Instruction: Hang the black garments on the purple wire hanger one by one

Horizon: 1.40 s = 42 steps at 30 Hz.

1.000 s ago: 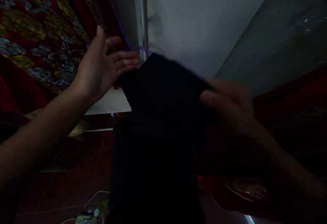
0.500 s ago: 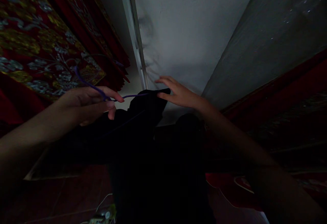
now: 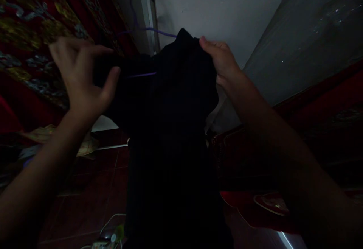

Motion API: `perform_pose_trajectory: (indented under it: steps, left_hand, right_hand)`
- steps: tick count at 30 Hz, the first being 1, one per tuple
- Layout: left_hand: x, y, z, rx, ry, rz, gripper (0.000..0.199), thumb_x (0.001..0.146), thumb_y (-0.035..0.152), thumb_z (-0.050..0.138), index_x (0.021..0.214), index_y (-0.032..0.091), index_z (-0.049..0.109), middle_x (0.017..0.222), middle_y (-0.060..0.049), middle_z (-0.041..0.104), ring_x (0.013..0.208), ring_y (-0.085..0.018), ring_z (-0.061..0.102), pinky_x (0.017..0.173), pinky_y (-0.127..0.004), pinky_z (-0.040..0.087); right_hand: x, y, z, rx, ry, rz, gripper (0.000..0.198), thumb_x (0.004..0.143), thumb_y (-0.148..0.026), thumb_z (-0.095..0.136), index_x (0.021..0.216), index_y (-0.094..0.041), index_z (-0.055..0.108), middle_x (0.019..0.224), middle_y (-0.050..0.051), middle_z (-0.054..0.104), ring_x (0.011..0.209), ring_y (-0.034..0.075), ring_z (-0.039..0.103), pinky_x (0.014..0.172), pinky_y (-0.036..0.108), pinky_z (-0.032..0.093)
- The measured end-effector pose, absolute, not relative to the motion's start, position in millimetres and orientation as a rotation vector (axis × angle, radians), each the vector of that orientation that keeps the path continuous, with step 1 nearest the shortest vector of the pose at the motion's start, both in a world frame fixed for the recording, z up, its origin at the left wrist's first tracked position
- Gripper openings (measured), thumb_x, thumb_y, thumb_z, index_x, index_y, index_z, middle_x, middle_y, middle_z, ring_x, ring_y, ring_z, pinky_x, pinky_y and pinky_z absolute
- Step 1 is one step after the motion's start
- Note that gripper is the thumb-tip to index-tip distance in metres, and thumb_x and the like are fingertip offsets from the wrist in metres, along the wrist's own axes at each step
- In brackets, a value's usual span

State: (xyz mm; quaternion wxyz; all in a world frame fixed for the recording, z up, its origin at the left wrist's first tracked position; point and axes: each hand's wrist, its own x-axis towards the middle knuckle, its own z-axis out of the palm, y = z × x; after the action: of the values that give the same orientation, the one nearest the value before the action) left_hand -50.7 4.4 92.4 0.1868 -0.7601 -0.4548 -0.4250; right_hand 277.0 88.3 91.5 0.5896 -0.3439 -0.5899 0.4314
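Observation:
A black garment point(image 3: 176, 78), too dark to show its cut, hangs spread out in front of me on a purple clothes hanger point(image 3: 161, 32). The hanger's hook sticks up above the neckline, and a lower stretch of purple bar shows across the cloth. My right hand point(image 3: 222, 58) pinches the garment's upper right edge between thumb and fingers. At the left side, my left hand point(image 3: 83, 75) is blurred, its thumb and fingers wide apart around the garment's left shoulder area. Whether it touches the cloth is hard to see.
Red drapes point(image 3: 28, 33) with gold and silver patterns hang at left. A pale wall point(image 3: 210, 3) and a grey shiny sheet point(image 3: 317, 33) stand ahead and at right. On the red tiled floor point(image 3: 93, 188) are a cord and small items point(image 3: 109, 239).
My left hand has let go of the hanger and moved left and up, opening. My right hand has risen and closed on the garment's edge. Garment and hanger are higher and spread wider.

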Motion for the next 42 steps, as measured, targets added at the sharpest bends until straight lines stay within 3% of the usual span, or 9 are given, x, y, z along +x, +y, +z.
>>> perform_pose_trajectory:
  steps: [6, 12, 16, 24, 29, 31, 34, 37, 42]
  left_hand:
    - [-35.6, 18.3, 36.7, -2.377, -1.116, -0.633, 0.026, 0.096, 0.036, 0.055, 0.111, 0.021, 0.071, 0.134, -0.011, 0.059, 0.137, -0.041, 0.039, 0.111, -0.068, 0.026]
    - [-52.4, 10.4, -3.2, -2.467, -1.143, -0.485, 0.018, 0.089, 0.026, 0.061, 0.102, 0.025, 0.073, 0.138, -0.01, 0.06, 0.146, -0.04, 0.034, 0.118, -0.069, 0.016]
    - [-69.8, -3.4, -10.3, -2.483, -1.076, -0.631, 0.005, 0.083, 0.025, 0.066, 0.086, 0.023, 0.07, 0.141, -0.007, 0.059, 0.147, -0.04, 0.034, 0.118, -0.066, 0.018]
    - [-44.4, -31.2, -34.6, -2.427, -1.156, -1.089, 0.01, 0.079, 0.02, 0.063, 0.089, 0.022, 0.062, 0.119, -0.012, 0.064, 0.129, -0.036, 0.05, 0.106, -0.058, 0.039]
    - [-15.2, -30.6, -62.5, -2.109, -1.278, -1.617, 0.007, 0.073, 0.022, 0.062, 0.075, 0.02, 0.056, 0.116, -0.01, 0.054, 0.119, -0.032, 0.052, 0.102, -0.053, 0.044]
    - [-4.8, -33.6, -71.4, -2.009, -1.3, -1.813, 0.007, 0.072, 0.02, 0.06, 0.072, 0.02, 0.053, 0.114, -0.009, 0.051, 0.117, -0.03, 0.053, 0.102, -0.051, 0.045]
    - [9.3, -43.7, -77.8, -1.936, -1.331, -1.944, 0.008, 0.07, 0.018, 0.059, 0.07, 0.02, 0.052, 0.114, -0.008, 0.05, 0.12, -0.03, 0.053, 0.105, -0.052, 0.044]
    - [19.8, -54.9, -77.9, -1.95, -1.37, -1.933, 0.007, 0.07, 0.02, 0.06, 0.072, 0.021, 0.053, 0.117, -0.009, 0.049, 0.121, -0.031, 0.052, 0.106, -0.053, 0.044]
    - [25.7, -62.6, -75.5, -1.98, -1.347, -1.943, 0.008, 0.071, 0.017, 0.06, 0.074, 0.021, 0.054, 0.116, -0.007, 0.051, 0.119, -0.028, 0.054, 0.105, -0.052, 0.045]
  right_hand:
    - [299.9, 80.1, 69.6, -0.79, -1.338, 0.893, 0.031, 0.095, -0.055, 0.061, 0.082, -0.027, 0.065, 0.086, 0.003, 0.075, 0.104, 0.021, 0.07, 0.091, 0.038, 0.056]
    - [309.7, 66.9, 47.0, -0.773, -1.207, 0.964, 0.026, 0.096, -0.044, 0.061, 0.083, -0.022, 0.068, 0.091, 0.005, 0.078, 0.112, 0.02, 0.07, 0.093, 0.036, 0.055]
    - [310.4, 79.6, 38.2, -0.764, -1.163, 0.965, 0.026, 0.097, -0.041, 0.056, 0.085, -0.022, 0.07, 0.09, 0.003, 0.078, 0.115, 0.016, 0.068, 0.092, 0.032, 0.053]
    - [285.1, 85.7, -26.9, -0.985, -1.081, 0.649, 0.034, 0.089, -0.047, 0.059, 0.109, -0.021, 0.061, 0.119, 0.011, 0.07, 0.113, 0.025, 0.066, 0.097, 0.043, 0.053]
    - [229.9, 24.6, -85.0, -1.187, -0.977, 0.204, 0.056, 0.084, -0.044, 0.063, 0.131, -0.02, 0.045, 0.144, 0.016, 0.049, 0.137, 0.026, 0.047, 0.114, 0.046, 0.038]
    - [201.4, -3.1, -100.7, -1.181, -1.028, 0.356, 0.045, 0.089, -0.044, 0.058, 0.126, -0.02, 0.049, 0.135, 0.014, 0.054, 0.13, 0.024, 0.051, 0.11, 0.042, 0.041]
    - [168.1, -22.9, -107.9, -1.183, -1.159, 0.836, 0.035, 0.091, -0.053, 0.055, 0.102, -0.02, 0.056, 0.106, 0.009, 0.065, 0.098, 0.021, 0.063, 0.088, 0.034, 0.049]
    - [155.9, -18.4, -102.2, -1.207, -1.417, 1.165, 0.046, 0.092, -0.064, 0.051, 0.083, -0.019, 0.059, 0.082, 0.005, 0.066, 0.08, 0.019, 0.062, 0.077, 0.03, 0.046]
    - [162.3, -19.7, -94.9, -1.17, -1.44, 1.261, 0.06, 0.095, -0.069, 0.039, 0.069, -0.019, 0.06, 0.068, 0.003, 0.062, 0.066, 0.016, 0.058, 0.064, 0.028, 0.04]
